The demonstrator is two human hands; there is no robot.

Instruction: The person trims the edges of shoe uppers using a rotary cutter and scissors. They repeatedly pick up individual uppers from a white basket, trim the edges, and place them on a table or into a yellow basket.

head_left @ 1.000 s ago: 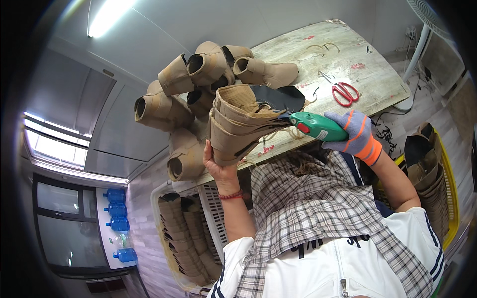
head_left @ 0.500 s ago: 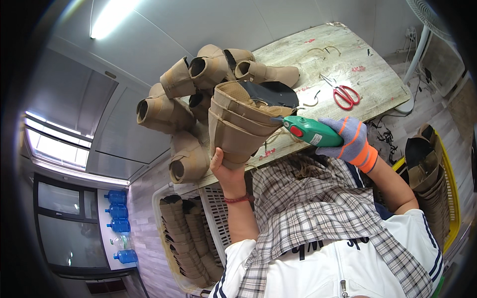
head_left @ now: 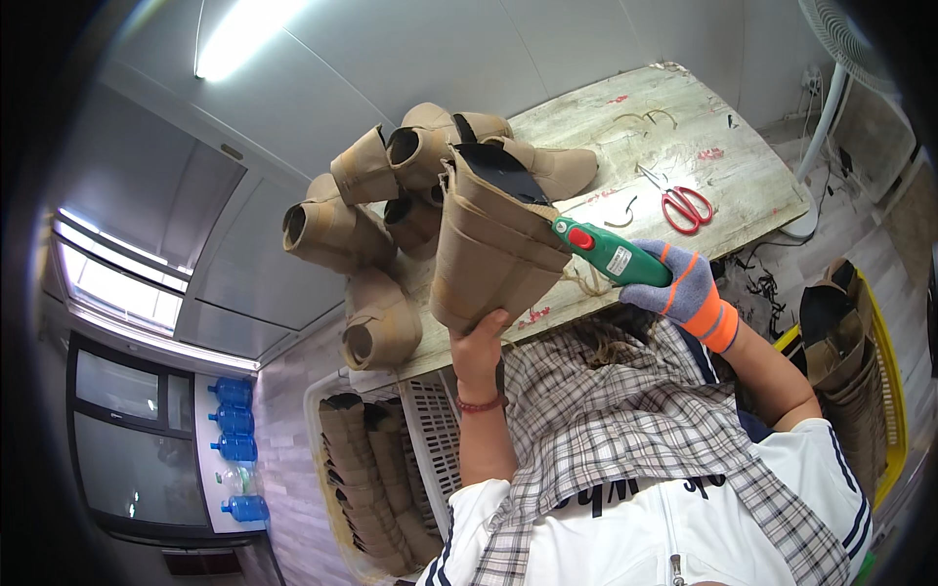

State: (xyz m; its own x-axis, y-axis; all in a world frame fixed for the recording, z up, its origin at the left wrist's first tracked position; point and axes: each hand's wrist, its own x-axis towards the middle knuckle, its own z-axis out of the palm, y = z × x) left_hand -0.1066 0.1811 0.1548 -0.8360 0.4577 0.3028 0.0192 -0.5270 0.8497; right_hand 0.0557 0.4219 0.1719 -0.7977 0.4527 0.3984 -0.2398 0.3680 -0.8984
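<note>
In white crate (head_left: 430,430), stacked tan boot uppers (head_left: 366,469)

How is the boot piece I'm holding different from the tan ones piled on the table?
The held boot upper is up off the table in the left hand, with the green tool in the gloved right hand at its edge; the piled boot uppers lie loose on the table, touched by neither hand. The held one shows a black lining; most piled ones show dark openings. Both are the same tan.
</note>
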